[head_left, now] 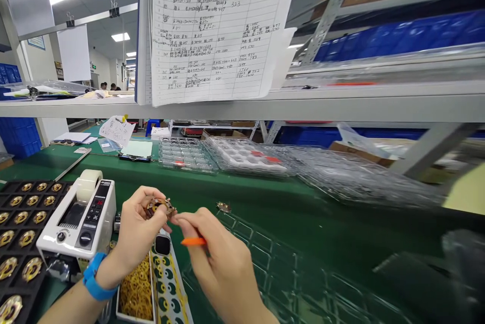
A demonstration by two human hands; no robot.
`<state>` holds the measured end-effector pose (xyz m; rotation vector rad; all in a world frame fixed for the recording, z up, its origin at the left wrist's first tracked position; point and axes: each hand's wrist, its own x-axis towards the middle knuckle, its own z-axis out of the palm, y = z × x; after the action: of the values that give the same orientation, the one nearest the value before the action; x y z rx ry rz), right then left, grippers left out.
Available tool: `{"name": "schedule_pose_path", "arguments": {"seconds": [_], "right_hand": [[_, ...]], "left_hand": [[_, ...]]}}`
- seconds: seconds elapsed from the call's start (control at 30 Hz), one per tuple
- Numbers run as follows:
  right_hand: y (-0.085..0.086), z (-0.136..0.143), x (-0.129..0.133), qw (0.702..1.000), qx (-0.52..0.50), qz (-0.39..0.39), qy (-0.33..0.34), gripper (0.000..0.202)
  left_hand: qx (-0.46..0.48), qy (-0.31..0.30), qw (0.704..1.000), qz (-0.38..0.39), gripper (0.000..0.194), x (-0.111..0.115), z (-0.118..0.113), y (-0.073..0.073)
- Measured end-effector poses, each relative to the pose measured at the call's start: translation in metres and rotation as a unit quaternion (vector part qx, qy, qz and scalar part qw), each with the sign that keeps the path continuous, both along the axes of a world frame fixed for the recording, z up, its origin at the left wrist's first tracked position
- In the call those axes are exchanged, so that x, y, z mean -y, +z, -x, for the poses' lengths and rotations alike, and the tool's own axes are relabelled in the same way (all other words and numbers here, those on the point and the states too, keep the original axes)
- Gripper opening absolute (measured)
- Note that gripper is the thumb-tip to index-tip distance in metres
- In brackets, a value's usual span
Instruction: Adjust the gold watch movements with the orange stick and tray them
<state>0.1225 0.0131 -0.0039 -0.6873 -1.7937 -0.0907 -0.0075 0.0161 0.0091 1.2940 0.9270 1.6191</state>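
Observation:
Near the middle of the head view, my left hand point(138, 228), with a blue band at its wrist, grips a small round gold and brown part point(159, 207) between thumb and fingers. My right hand point(220, 258) is closed on an orange tool point(194, 241), and its fingertips meet the right edge of the round part. What the tool's tip does is too small to tell. Below my hands are a box of yellow rings point(137, 288) and a white strip with green and yellow shapes point(166, 281). Another small metal part point(223, 206) lies on the green mat.
A white tape dispenser point(78, 223) stands left of my hands, beside a black tray point(22, 243) of gold round parts. Clear plastic trays point(257, 258) lie at the right, with more point(250, 156) at the back. Handwritten sheets point(220, 31) hang from the shelf point(242, 110).

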Motion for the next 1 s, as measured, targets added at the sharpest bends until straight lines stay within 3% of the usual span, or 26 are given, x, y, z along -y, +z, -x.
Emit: {"name": "schedule_pose_path", "arguments": {"seconds": [0.17, 0.3, 0.57, 0.67, 0.8, 0.9, 1.0], "right_hand": [[-0.012, 0.004, -0.009, 0.993, -0.008, -0.087, -0.082, 0.01], [-0.01, 0.0, -0.007, 0.994, -0.021, -0.07, -0.087, 0.01], [0.001, -0.003, -0.009, 0.997, -0.059, 0.046, -0.03, 0.014], [0.009, -0.007, -0.008, 0.988, -0.081, 0.124, 0.047, 0.018], [0.015, -0.013, -0.009, 0.949, -0.119, 0.244, 0.163, 0.02], [0.0, -0.005, -0.02, 0.933, -0.054, 0.328, 0.139, 0.023], [-0.032, 0.016, -0.039, 0.912, 0.058, 0.393, 0.099, 0.02]], "left_hand": [[-0.093, 0.04, 0.994, -0.034, 0.015, 0.007, -0.003, 0.002], [-0.148, 0.054, 0.985, -0.067, 0.027, 0.014, -0.006, 0.002], [-0.225, 0.047, 0.97, -0.077, 0.038, 0.017, -0.009, -0.005], [-0.199, 0.047, 0.977, -0.062, 0.038, 0.011, -0.008, -0.007], [-0.152, 0.079, 0.984, -0.039, 0.04, -0.004, 0.002, -0.005], [-0.111, 0.113, 0.987, -0.035, 0.04, -0.009, 0.017, 0.002], [-0.062, 0.123, 0.988, -0.062, 0.038, -0.006, 0.029, 0.013]]}}
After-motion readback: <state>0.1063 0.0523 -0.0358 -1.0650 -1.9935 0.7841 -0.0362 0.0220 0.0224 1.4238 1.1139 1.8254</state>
